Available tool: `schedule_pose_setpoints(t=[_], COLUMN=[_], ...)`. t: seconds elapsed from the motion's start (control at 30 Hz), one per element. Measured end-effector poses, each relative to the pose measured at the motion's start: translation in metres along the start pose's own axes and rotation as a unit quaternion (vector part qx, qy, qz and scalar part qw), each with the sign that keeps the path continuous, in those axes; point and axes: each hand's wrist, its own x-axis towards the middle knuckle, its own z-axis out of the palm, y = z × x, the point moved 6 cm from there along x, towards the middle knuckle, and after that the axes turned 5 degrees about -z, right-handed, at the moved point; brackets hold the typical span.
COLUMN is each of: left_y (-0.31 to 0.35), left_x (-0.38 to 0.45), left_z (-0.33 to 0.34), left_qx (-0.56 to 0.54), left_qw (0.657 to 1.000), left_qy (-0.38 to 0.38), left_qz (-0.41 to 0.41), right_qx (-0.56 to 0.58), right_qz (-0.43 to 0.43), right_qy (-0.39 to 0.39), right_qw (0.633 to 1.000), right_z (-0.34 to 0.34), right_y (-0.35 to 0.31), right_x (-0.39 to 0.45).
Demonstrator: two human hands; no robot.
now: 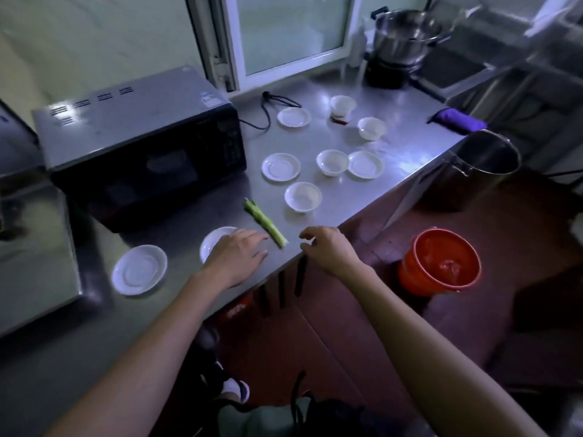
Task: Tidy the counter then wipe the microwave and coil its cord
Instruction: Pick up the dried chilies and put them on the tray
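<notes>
A black and silver microwave stands at the back left of the steel counter. Its black cord lies loose behind it. Several white saucers and small bowls are scattered on the counter, among them a saucer at the front left and a bowl near the edge. A green vegetable stalk lies near the front edge. My left hand rests flat, fingers straight, over a white saucer, fingertips beside the stalk. My right hand hovers at the counter edge, fingers loosely curled, holding nothing.
An orange bucket stands on the floor to the right. A steel pail sits beside the counter's end. A purple cloth lies at the far right edge. A steel pot sits on a burner by the window.
</notes>
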Motion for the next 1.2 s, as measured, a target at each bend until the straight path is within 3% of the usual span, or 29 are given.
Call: schedule_pose_setpoints(t=[0.3, 0.5, 0.9, 1.2], left_y=[0.104, 0.139, 0.160, 0.169], left_x=[0.047, 0.083, 0.232, 0.310], left_z=[0.028, 0.047, 0.058, 0.039], left_qx=[0.010, -0.015, -0.039, -0.024], left_qw=[0.996, 0.992, 0.990, 0.989], left_qy=[-0.038, -0.059, -0.072, -0.079], left_qz=[0.079, 0.110, 0.110, 0.126], right_qx=[0.008, 0.005, -0.022, -0.020], right_qz=[0.075, 0.106, 0.141, 0.168], right_qy=[0.087, 0.090, 0.054, 0.076], right_qw=[0.993, 0.990, 0.988, 0.983], right_z=[-0.061, -0.073, -0.113, -0.146], right_y=[0.084, 0.121, 0.190, 0.206], right_x=[-0.058, -0.054, 0.044, 0.113])
